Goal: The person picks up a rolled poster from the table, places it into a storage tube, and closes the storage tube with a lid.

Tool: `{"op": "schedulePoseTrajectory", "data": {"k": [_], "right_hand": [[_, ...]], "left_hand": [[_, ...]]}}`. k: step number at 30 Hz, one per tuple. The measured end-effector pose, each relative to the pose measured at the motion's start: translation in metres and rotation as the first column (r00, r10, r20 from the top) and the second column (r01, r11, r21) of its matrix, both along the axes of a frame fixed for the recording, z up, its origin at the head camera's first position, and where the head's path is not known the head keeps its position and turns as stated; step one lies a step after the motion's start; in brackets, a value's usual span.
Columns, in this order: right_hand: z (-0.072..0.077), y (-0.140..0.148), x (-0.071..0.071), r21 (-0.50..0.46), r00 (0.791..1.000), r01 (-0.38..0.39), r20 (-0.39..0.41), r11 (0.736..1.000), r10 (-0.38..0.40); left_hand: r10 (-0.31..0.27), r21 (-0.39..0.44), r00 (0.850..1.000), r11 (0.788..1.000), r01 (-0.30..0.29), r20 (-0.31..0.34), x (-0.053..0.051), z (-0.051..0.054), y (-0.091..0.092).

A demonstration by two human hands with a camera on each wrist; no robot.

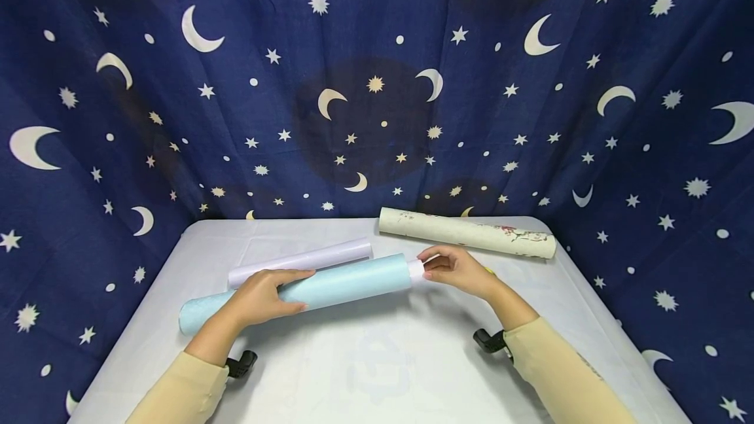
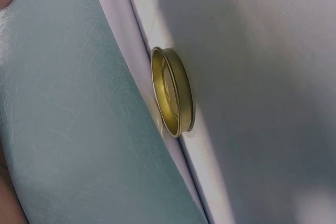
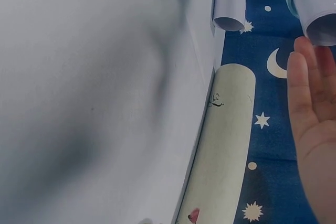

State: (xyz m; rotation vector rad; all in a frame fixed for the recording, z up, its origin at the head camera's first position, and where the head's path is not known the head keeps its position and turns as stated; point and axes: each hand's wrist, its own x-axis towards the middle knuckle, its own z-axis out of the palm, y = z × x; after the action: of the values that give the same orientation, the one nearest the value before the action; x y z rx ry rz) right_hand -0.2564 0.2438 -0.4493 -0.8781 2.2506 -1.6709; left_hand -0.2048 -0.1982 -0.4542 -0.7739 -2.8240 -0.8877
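Grip (image 1: 265, 296), left, spread wide, holding blue roll (image 1: 359, 282)

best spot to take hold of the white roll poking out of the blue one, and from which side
Probably the short protruding end of the white roll, coming from the right: only that part sticks out of the blue roll. Its open, round rim suggests a pinch across opposite edges, kept light so the tube doesn't crumple.
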Motion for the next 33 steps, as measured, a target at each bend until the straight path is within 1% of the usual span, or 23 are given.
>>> {"op": "schedulePoseTrajectory", "data": {"k": [8,20,28,33], "right_hand": [[-0.001,-0.004,-0.001,0.02,1.0,-0.009,-0.007,1.0,0.009],[-0.002,-0.015,0.001,0.028,0.999,-0.023,0.035,0.999,0.022],[-0.001,-0.019,0.001,0.049,0.999,-0.019,0.036,0.999,0.018],[-0.001,-0.02,0.001,0.081,1.0,-0.015,0.023,0.997,0.013]], "left_hand": [[-0.003,0.001,1.0,1.0,0.003,-0.001,0.0,-0.001,0.001],[-0.018,-0.007,1.0,1.0,0.018,-0.019,-0.001,-0.003,0.002],[-0.024,-0.005,0.999,1.0,0.024,-0.027,-0.001,-0.003,0.002],[-0.022,-0.009,0.999,1.0,0.022,-0.024,-0.001,-0.002,0.003]]}}
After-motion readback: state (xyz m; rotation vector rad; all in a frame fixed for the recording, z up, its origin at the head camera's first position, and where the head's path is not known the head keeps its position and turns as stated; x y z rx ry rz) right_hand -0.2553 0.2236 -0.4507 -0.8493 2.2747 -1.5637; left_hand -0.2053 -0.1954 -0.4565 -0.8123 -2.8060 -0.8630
